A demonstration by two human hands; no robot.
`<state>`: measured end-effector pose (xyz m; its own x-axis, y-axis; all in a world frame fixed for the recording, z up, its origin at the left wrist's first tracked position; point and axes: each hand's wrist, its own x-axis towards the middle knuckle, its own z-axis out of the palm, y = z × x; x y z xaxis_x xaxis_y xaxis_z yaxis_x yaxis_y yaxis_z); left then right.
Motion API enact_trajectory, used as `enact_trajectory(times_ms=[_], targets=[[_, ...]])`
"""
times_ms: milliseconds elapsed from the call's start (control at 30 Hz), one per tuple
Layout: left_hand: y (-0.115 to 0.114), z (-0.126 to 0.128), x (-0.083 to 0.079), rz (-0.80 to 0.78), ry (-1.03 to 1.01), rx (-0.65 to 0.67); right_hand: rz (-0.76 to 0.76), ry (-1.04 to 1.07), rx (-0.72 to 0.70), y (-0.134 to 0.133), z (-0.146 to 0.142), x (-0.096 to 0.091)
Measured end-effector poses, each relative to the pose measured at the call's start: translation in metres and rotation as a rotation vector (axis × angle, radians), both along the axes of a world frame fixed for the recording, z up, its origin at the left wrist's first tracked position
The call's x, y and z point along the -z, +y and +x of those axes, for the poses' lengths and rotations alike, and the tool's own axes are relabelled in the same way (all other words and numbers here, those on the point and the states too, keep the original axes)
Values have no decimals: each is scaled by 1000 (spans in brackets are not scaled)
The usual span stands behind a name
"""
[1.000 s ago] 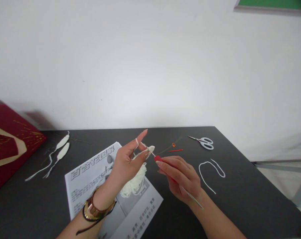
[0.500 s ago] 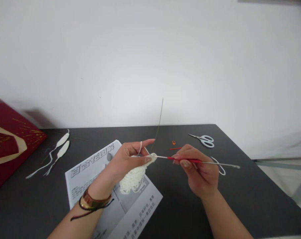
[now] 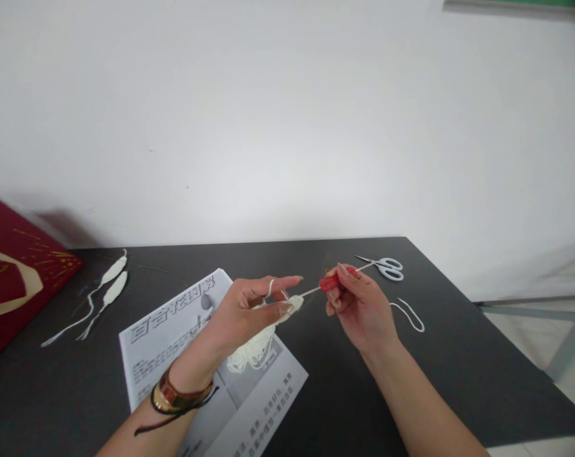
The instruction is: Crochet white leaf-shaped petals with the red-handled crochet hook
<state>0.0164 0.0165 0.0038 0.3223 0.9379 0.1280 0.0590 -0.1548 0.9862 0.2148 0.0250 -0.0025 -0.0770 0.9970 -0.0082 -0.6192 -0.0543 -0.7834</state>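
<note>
My left hand [image 3: 249, 314] is raised over the table, its forefinger stretched out with white yarn looped round it. Thumb and middle finger pinch a small cream crochet piece [image 3: 293, 303]. More cream yarn [image 3: 252, 349] hangs from it in a loose bundle onto a printed sheet [image 3: 183, 343]. My right hand [image 3: 361, 308] is closed on the red grip of a crochet hook [image 3: 332, 282]. The hook's metal tip points left into the cream piece.
Small pale-blue scissors [image 3: 387, 268] lie at the far right of the black table [image 3: 459, 355]. A white yarn scrap [image 3: 409, 314] curls beside my right hand. Two white crocheted petals [image 3: 109, 285] with tails lie far left, near a red box [image 3: 11, 279].
My right hand has turned the hook from lying level to slanting up and right, and moved closer to my left hand. The thin wire that stood up behind the hands is out of sight now.
</note>
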Motion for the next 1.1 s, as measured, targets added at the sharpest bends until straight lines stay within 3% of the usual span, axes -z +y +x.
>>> enact_trajectory(times_ms=[167,467,600,700,833,900,967,1100], targets=[[-5,14,3,206,-69,-193,-219,131,-41,1,-9,7],[2,18,15,483,18,-226,-102,36,50,-10,-20,5],[2,18,16,428,18,-211,121,-185,145,-16,-22,7],[0,21,15,242,-82,-235,338,-420,279,-23,-22,10],[-4,27,12,-111,-416,-221,886,-851,432,-33,-22,16],[-7,29,10,-213,-553,-203,1082,-973,490,-34,-21,18],[-10,31,8,-249,-623,-203,1175,-1030,522,-33,-20,20],[-13,33,4,-269,-725,-219,1346,-1117,457,-29,-15,20]])
